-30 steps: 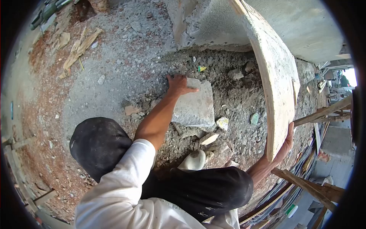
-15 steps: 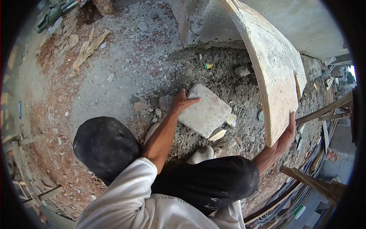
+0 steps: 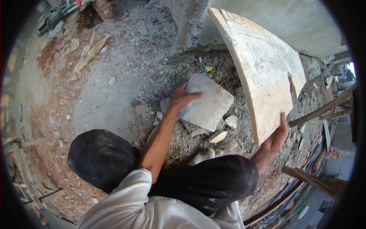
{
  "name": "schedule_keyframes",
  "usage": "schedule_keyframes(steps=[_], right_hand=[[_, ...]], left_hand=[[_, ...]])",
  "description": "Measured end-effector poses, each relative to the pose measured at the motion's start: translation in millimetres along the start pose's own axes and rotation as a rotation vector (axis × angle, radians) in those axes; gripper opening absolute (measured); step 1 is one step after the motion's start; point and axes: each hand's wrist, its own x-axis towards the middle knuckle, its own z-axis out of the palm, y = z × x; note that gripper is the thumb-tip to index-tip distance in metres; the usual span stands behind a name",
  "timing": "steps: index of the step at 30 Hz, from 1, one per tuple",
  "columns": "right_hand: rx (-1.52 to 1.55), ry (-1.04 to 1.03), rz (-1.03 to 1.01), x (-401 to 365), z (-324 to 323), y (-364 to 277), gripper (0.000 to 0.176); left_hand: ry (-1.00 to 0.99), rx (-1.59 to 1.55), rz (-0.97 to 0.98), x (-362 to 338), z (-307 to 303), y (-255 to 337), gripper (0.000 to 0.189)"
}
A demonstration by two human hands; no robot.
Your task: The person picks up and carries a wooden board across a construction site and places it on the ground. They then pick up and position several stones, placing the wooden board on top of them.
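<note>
My left hand (image 3: 184,97) grips the left edge of a flat grey concrete slab (image 3: 209,102), the thumb on its upper face and the fingers behind the edge. The slab is tilted, its near side just over rubble. My right hand (image 3: 277,136) holds the lower end of a wide pale wooden board (image 3: 263,70), its thumb on the face and the other fingers behind. This board stands slanted, notched on its right side, with its far end up beside the wall. Between slab and board lies a whitish stone chunk (image 3: 231,121), with a pale flat chip (image 3: 218,137) nearer my knees.
A grey concrete wall (image 3: 305,23) rises behind the board. Wooden props (image 3: 322,105) and bundled rods (image 3: 280,204) are at the right. Crumpled brown paper (image 3: 88,57) lies on the rubble ground (image 3: 110,95). A green power tool (image 3: 57,18) sits at the upper left.
My left hand has raised and tilted the slab slightly, shifting it away from me. The board has swung left and down in view, with my right hand moving left along with it.
</note>
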Motion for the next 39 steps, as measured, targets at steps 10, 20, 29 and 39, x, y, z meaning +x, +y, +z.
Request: schedule_keyframes(steps=[10, 20, 29, 39], right_hand=[[-0.063, 0.058, 0.001, 10.4, 7.0, 16.3, 0.039], [-0.133, 0.134, 0.066, 11.1, -10.8, 50.9, 0.037], [-0.185, 0.063, 0.147, 40.7, -73.6, 156.5, 0.033], [-0.236, 0.05, 0.257, 54.3, -139.5, 204.0, 0.038]], left_hand=[[0.176, -0.323, 0.073, 39.3, -58.8, 20.0, 0.088], [0.781, 0.396, 0.048, 111.6, -28.6, -70.5, 0.051], [0.757, -0.493, 0.04, 69.4, -43.8, -33.1, 0.056], [0.522, 0.417, 0.296, 98.9, -17.5, -39.5, 0.072]])
